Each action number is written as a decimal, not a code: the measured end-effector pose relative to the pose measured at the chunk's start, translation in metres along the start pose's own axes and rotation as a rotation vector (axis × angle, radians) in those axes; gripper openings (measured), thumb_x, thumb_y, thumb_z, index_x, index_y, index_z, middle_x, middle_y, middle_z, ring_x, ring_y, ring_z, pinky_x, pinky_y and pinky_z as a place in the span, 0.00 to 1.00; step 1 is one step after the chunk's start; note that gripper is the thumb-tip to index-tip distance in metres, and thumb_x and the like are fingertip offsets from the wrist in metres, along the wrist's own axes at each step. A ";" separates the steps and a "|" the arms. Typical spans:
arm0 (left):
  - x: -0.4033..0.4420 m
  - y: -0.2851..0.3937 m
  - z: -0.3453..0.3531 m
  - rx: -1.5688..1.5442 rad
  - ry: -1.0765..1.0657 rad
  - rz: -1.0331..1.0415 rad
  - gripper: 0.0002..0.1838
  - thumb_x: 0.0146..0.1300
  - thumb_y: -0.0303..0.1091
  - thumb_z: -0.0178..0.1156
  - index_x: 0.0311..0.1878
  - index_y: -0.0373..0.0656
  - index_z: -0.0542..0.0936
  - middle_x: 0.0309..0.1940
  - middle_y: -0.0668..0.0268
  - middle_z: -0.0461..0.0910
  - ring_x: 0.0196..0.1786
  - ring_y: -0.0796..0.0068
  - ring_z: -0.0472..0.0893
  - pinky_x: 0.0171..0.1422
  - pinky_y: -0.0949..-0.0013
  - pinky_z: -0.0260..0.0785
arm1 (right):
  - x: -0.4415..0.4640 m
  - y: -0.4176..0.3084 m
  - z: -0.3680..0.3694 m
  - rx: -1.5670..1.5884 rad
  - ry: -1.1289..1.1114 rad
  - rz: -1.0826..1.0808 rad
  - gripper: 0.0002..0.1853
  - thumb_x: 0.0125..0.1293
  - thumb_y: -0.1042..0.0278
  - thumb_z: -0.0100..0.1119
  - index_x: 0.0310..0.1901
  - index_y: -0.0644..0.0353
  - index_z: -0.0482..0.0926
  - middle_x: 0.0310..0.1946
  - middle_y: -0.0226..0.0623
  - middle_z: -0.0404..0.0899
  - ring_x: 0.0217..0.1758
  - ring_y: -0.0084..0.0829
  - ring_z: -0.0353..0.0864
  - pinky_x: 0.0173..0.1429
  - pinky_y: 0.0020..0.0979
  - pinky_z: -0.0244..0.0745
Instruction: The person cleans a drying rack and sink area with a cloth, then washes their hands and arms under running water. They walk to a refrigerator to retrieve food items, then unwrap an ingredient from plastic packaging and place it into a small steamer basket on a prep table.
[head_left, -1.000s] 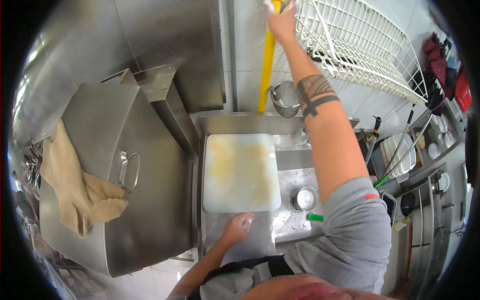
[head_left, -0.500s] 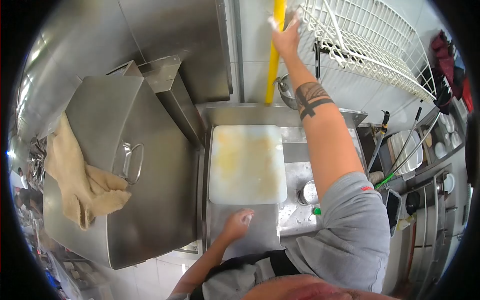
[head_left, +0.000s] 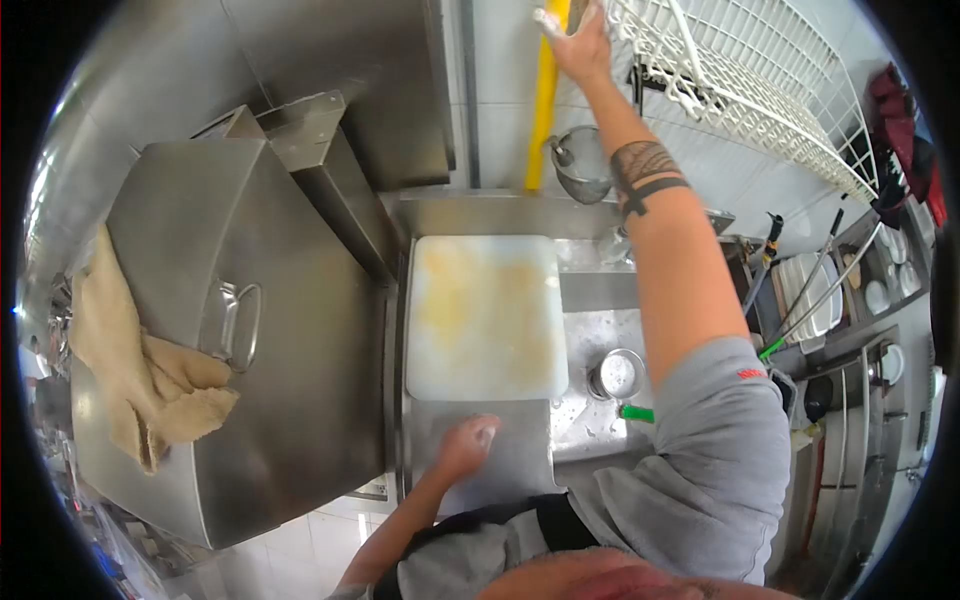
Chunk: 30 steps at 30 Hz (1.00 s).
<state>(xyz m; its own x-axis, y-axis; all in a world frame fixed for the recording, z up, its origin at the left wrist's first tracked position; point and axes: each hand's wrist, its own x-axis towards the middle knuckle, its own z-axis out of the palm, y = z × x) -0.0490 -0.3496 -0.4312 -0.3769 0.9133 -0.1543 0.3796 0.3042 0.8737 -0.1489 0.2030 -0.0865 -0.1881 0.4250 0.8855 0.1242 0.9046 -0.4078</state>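
Observation:
My right hand [head_left: 583, 48] reaches up to the wall, beside the yellow pipe [head_left: 543, 110] and the left end of the white wire rack [head_left: 740, 90]. Its thumb is spread from the fingers and carries white foam; the fingertips run to the top edge of the view. Low in front of me, my left hand [head_left: 466, 448] hovers over the steel surface with fingers curled in and whitish foam on them. I make out nothing held in it. Just beyond lies a stained white cutting board [head_left: 485, 315].
Right of the board, a steel sink [head_left: 590, 430] holds a small metal pot [head_left: 620, 374] and a green-handled item [head_left: 637, 413]. A metal strainer [head_left: 582, 165] hangs on the wall. At left, a beige cloth [head_left: 150, 370] drapes over a steel lidded unit [head_left: 300, 400] with a handle.
My right hand has moved slightly higher and its thumb sticks out left of the pipe. The view has shifted a little, showing more of the strainer and green handle. My left hand stays curled.

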 end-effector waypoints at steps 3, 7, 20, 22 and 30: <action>-0.001 0.001 -0.003 0.048 0.027 0.049 0.14 0.71 0.35 0.56 0.52 0.43 0.87 0.55 0.57 0.86 0.56 0.51 0.84 0.63 0.58 0.76 | -0.013 0.015 0.003 -0.199 0.094 -0.157 0.54 0.64 0.47 0.71 0.78 0.73 0.51 0.72 0.68 0.63 0.78 0.60 0.62 0.79 0.49 0.61; -0.008 -0.006 -0.003 0.057 0.051 -0.043 0.14 0.72 0.34 0.56 0.52 0.41 0.86 0.54 0.56 0.86 0.56 0.52 0.85 0.63 0.58 0.76 | 0.010 -0.010 -0.008 0.064 0.055 0.040 0.54 0.61 0.42 0.72 0.76 0.72 0.57 0.67 0.68 0.69 0.74 0.62 0.68 0.76 0.47 0.66; 0.060 0.049 0.004 0.011 0.183 0.121 0.13 0.71 0.32 0.58 0.55 0.42 0.85 0.52 0.53 0.85 0.55 0.49 0.84 0.62 0.55 0.76 | -0.010 -0.010 -0.002 0.057 -0.127 0.100 0.41 0.67 0.43 0.69 0.69 0.69 0.68 0.62 0.47 0.79 0.63 0.43 0.80 0.67 0.39 0.73; 0.105 0.080 0.002 0.012 0.290 0.311 0.15 0.70 0.31 0.59 0.57 0.42 0.83 0.53 0.50 0.84 0.55 0.47 0.83 0.62 0.53 0.76 | -0.008 -0.002 0.003 0.319 0.000 0.196 0.38 0.72 0.38 0.60 0.68 0.64 0.70 0.54 0.44 0.85 0.57 0.44 0.84 0.62 0.41 0.75; 0.391 0.310 -0.161 0.297 0.952 1.041 0.20 0.68 0.24 0.54 0.62 0.42 0.82 0.62 0.54 0.82 0.64 0.53 0.80 0.69 0.55 0.74 | 0.015 -0.027 -0.012 1.365 0.053 0.854 0.32 0.82 0.41 0.39 0.63 0.66 0.74 0.58 0.40 0.82 0.62 0.35 0.80 0.67 0.36 0.73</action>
<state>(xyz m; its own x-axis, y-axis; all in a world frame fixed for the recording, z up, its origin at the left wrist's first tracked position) -0.2149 0.0584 -0.1467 -0.1896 0.2632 0.9459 0.9420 -0.2229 0.2508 -0.1430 0.1845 -0.0594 -0.4863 0.8203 0.3011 -0.7534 -0.2190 -0.6200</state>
